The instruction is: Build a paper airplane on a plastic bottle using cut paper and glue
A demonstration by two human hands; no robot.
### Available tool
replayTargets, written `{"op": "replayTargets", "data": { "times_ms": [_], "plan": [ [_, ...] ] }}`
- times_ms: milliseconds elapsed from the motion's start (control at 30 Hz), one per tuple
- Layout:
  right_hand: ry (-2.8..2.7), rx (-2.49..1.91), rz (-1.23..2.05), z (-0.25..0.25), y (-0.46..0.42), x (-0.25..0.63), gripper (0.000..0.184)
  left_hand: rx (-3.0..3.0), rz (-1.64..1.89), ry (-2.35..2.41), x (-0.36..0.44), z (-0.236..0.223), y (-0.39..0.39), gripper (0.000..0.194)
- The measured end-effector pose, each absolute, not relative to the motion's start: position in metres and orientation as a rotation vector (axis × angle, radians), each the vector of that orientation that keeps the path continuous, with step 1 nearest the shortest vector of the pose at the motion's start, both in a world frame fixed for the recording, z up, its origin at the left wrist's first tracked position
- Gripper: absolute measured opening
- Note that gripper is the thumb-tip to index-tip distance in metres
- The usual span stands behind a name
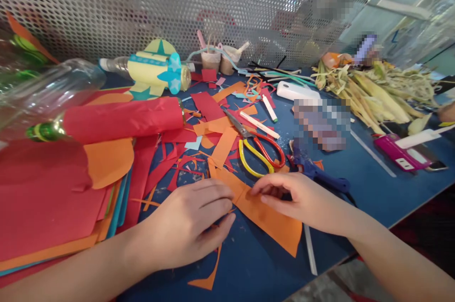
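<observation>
A piece of orange paper (275, 221) lies slantwise in front of me, with a crease or seam across its upper part. My left hand (194, 221) is at its left edge, fingers bent together, the thumb mostly hidden and the fingertips at the paper. From the right, my right hand (289, 195) reaches over the upper edge, its thumb and fingers curled onto the paper. Just beyond both hands lie scissors (254, 138) with one yellow and one red handle, blades pointing away. Orange and red paper scraps (206, 105) surround them.
At left, a red-wrapped bottle (124, 119) lies above stacked coloured paper (53, 207). Behind it is a yellow-and-blue decorated bottle (152, 69). A blue glue gun (320, 174) lies right of the scissors. Corn husks (369, 88) and a purple box (403, 152) are farther right. A perforated metal panel (142, 3) stands behind.
</observation>
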State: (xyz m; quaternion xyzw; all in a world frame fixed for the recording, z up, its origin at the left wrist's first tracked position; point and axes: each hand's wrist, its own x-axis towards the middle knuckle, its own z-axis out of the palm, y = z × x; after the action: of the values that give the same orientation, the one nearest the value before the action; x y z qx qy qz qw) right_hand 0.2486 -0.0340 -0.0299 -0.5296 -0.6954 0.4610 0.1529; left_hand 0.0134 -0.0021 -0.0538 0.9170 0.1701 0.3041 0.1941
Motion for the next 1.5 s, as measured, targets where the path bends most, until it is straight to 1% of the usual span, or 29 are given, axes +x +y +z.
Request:
{"op": "replayTargets", "data": {
  "times_ms": [133,300,467,700,967,1100,1233,1333,1400,1500],
  "plan": [
    [-1.998,-1.531,1.310,-0.028,-0.033,0.248,0.020,2.594,0.849,0.457,0.014,-0.053,-0.001,0.014],
    [-1.996,-1.544,1.315,-0.027,-0.033,0.247,0.020,2.677,0.770,0.453,0.013,-0.058,-0.001,0.022],
    [-2.019,-1.559,1.298,-0.027,-0.031,0.245,0.019,2.707,0.742,0.493,0.013,-0.061,-0.003,0.022],
    [-2.123,-1.508,1.069,-0.031,-0.033,0.245,0.022,2.791,0.755,0.510,0.012,-0.064,-0.005,0.024],
    [-1.981,-1.536,1.139,-0.033,-0.035,0.244,0.018,2.844,0.815,0.516,0.013,-0.061,0.000,0.020],
    [-1.935,-1.575,1.163,-0.033,-0.035,0.247,0.024,2.850,0.887,0.702,0.011,-0.058,0.006,0.016],
    [-1.957,-1.536,1.183,-0.032,-0.035,0.249,0.024,2.806,0.776,1.005,0.008,-0.060,0.013,0.028],
    [-2.014,-1.520,1.183,-0.033,-0.035,0.249,0.023,2.806,0.652,1.097,0.006,-0.061,0.016,0.038],
    [-2.005,-1.509,1.185,-0.034,-0.034,0.250,0.024,2.830,0.595,1.118,0.005,-0.061,0.018,0.039],
    [-1.944,-1.487,1.218,-0.035,-0.033,0.250,0.021,2.866,0.589,1.141,0.004,-0.057,0.021,0.035]
  ]
}}
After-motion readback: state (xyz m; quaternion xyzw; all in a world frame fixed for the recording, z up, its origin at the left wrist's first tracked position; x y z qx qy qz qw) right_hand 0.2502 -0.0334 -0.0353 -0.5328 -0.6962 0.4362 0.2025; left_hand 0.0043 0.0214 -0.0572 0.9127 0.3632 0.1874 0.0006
